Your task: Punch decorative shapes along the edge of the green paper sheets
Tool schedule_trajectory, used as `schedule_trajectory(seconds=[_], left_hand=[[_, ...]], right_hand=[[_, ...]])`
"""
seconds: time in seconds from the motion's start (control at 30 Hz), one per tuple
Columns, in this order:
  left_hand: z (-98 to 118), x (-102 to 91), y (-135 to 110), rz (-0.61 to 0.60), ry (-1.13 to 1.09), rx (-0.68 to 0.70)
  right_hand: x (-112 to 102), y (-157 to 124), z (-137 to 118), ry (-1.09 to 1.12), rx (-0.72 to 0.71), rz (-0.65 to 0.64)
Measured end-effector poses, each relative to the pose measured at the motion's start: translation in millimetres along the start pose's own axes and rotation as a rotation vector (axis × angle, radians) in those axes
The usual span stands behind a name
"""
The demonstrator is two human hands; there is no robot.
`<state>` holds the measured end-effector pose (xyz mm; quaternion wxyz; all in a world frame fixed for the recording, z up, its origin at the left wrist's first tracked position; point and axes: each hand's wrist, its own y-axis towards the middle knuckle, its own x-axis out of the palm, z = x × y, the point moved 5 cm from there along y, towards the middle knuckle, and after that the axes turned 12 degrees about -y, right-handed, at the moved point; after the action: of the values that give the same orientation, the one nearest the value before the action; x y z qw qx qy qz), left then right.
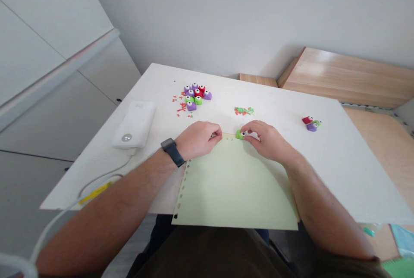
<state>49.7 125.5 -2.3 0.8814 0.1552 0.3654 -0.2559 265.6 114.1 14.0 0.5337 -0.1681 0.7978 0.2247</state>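
The right hand (270,142) is closed in a pinch around a small green eye-topped block (238,134), apparently a craft punch, at the far edge of a pale green sheet (236,183). The left hand (202,139), a smartwatch (174,152) on its wrist, has thumb and forefinger drawn together at that edge, seemingly pinching the paper. This grip would steady the sheet and keep its margin level with the block. The sheet lies on the bench (339,161), overhanging the near side towards the wearer; small holes line its left margin.

A cluster of purple, red and green blocks (196,96) stands at the far left, and three blocks (312,123) sit at the right, both groups apparently set aside to free the working area. Red and green paper bits (244,110) lie loose beyond the sheet, in no container; orange-red bits (183,107) lie beside the cluster. A white power bank (134,125) rests at the left, its cable plugged in.
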Motion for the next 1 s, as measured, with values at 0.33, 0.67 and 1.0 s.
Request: schedule_trajectory(seconds=[0.33, 0.67, 1.0], left_hand=[[-1.1, -0.3, -0.2, 0.014, -0.004, 0.014], [0.1, 0.0, -0.7, 0.015, -0.023, 0.015], [0.5, -0.1, -0.4, 0.024, -0.029, 0.023]], right_hand=[[0.6, -1.5, 3.8, -0.011, -0.01, 0.017], [1.2, -1.6, 5.0, -0.004, 0.011, 0.02], [1.3, -1.9, 5.6, -0.002, 0.021, 0.021]])
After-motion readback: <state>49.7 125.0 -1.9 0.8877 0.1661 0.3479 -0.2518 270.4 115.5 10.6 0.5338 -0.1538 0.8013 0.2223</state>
